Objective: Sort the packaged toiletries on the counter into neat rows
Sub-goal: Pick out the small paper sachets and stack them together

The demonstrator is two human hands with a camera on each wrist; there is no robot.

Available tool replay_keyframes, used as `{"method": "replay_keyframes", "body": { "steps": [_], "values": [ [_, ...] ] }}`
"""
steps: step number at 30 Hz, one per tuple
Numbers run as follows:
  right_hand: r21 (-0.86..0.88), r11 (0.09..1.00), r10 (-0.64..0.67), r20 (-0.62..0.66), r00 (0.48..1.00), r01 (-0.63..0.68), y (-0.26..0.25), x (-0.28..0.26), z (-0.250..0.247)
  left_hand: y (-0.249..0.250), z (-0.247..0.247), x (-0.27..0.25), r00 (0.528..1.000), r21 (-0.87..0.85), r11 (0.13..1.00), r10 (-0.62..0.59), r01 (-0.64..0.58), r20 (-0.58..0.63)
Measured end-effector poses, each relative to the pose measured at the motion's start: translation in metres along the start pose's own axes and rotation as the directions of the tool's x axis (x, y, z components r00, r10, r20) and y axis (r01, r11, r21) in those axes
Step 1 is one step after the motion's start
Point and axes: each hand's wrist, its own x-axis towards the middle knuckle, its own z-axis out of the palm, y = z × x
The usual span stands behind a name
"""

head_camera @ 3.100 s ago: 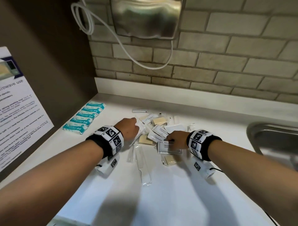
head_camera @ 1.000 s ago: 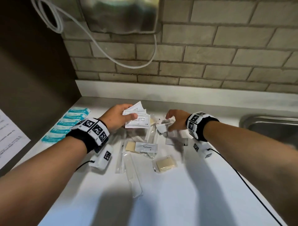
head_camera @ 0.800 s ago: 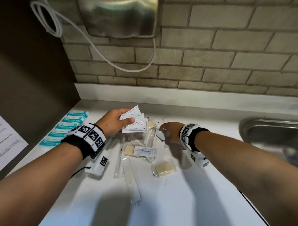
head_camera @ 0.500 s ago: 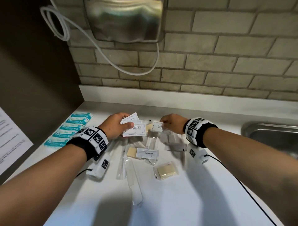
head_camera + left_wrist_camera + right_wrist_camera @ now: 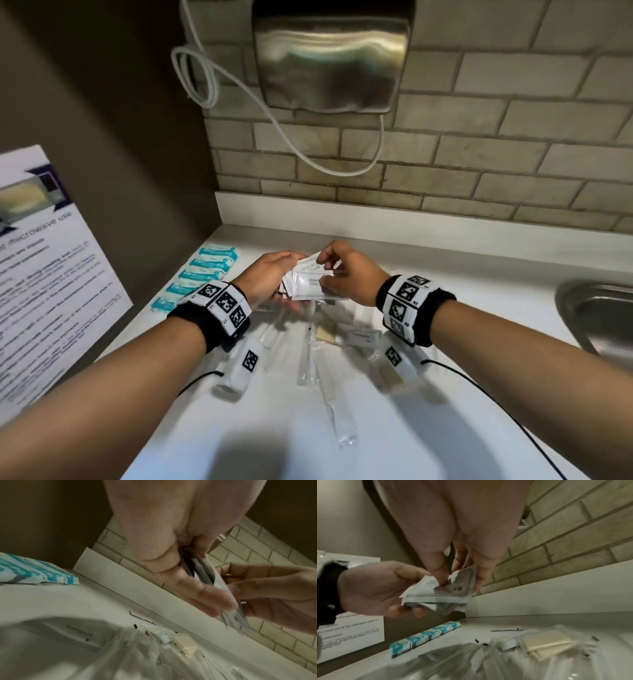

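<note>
white sachets [image 5: 310,282] | gripped between left hand [image 5: 270,275] | right hand [image 5: 346,274] pinching

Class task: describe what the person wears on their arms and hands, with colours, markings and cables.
Both forearms are bare, no sleeves or gloves. Each wrist has a black band wrapped with white tiles bearing black square-code markers. A white camera block with its own marker hangs under each wrist, trailing a thin black cable.

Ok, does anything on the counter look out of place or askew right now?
Yes. Only the teal-and-white packets form a neat row by the left wall. The clear-wrapped long items and beige soap bars lie crisscrossed in a loose pile. The white sachets sit fanned unevenly in the left hand, with the right hand pinching one.
</note>
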Motion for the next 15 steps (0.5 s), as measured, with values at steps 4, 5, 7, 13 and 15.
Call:
{"method": "replay_keyframes", "body": {
  "steps": [4,5,7,13,15],
  "values": [
    [-0.066,0.997,-0.039,-0.06,0.997,0.035,-0.008,0.007,0.037,-0.009,-0.031,-0.009,0.991,0.123,0.991,-0.069,0.055,0.115],
    [-0.104,0.994,-0.035,-0.065,0.997,0.028,-0.011,0.01,0.044,-0.014,-0.038,-0.01,0.988,0.193,0.98,-0.071,0.044,0.135],
    [-0.204,0.979,-0.006,-0.06,0.998,-0.006,-0.017,0.015,0.058,-0.024,-0.057,-0.014,0.986,0.361,0.933,-0.065,0.004,0.155],
    [-0.526,0.849,0.116,0.271,0.956,0.046,-0.043,0.017,0.095,-0.049,-0.103,-0.038,0.965,0.611,0.776,-0.013,-0.155,0.261],
    [-0.59,0.806,0.196,0.34,0.92,0.047,-0.045,0.017,0.109,-0.064,-0.111,-0.048,0.948,0.687,0.698,-0.038,-0.201,0.315]
  ]
}}
